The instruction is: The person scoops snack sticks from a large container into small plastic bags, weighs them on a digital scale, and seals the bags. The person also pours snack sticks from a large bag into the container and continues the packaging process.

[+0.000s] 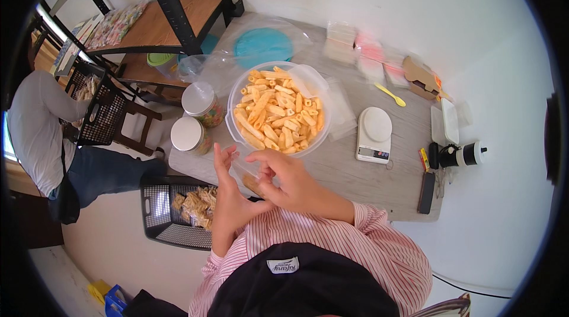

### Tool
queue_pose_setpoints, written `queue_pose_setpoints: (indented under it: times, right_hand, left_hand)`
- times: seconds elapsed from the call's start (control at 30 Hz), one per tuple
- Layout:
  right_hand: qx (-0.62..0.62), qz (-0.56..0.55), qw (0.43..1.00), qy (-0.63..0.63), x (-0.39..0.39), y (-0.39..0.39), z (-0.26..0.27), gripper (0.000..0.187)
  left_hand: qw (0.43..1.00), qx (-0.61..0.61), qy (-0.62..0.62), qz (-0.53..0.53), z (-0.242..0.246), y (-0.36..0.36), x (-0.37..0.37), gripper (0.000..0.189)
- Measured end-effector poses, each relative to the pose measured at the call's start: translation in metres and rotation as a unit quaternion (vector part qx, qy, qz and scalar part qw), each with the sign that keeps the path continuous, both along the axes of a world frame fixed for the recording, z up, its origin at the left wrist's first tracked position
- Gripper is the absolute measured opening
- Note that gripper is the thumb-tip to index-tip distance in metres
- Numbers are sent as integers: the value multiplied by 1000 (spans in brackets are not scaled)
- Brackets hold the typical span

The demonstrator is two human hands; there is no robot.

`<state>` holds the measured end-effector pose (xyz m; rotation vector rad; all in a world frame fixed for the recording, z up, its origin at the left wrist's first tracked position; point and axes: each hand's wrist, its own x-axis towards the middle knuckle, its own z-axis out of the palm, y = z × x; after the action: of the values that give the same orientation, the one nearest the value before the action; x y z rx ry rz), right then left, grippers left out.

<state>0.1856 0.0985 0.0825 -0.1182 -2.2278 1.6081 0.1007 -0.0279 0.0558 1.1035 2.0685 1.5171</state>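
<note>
A small clear plastic bag [252, 182] with brown contents is between my two hands, above the table's front edge. The curled fingers of my right hand [286, 179] are at the bag's right side and partly cover it. My left hand [232, 197] is at its left, fingers raised near the bag's upper end and thumb stretched below; whether it grips the film is unclear. Just beyond my hands stands a clear plastic tub [230, 123] full of orange, tube-shaped snacks [280, 110]. A translucent scoop or cup [310, 80] rests at its upper right rim.
Two white-lidded jars [202, 99] stand left of the tub. A digital kitchen scale [374, 135], yellow spoon [391, 95] and stacked plastic bags [340, 41] lie right. A black crate [155, 210] of bagged snacks sits lower left. Another person [49, 126] is beside a second crate [104, 112].
</note>
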Motion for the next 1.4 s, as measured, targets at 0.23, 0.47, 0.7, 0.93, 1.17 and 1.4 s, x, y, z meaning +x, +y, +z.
queue_pose_setpoints:
  times: [0.23, 0.47, 0.7, 0.93, 1.17, 1.4]
  right_hand:
    - [95, -28, 992, 76, -14, -3, 0, 28]
    - [436, -217, 871, -62, -54, 94, -11, 24]
    - [484, -104, 866, -68, -70, 106, -22, 22]
    - [473, -83, 874, -69, -64, 110, -17, 20]
    - [451, -74, 885, -92, -60, 111, -17, 18]
    - [383, -88, 919, -33, -39, 89, 12, 17]
  left_hand:
    - [989, 105, -97, 44, -28, 3, -6, 118]
    - [982, 159, -61, 84, -40, 1, -20, 110]
    - [985, 137, 12, 107, -37, 4, -26, 93]
    - [983, 124, 104, 84, -40, 4, -32, 89]
    - [987, 130, -3, 90, -35, 8, -27, 90]
    - [988, 85, 34, 127, -39, 12, -28, 90]
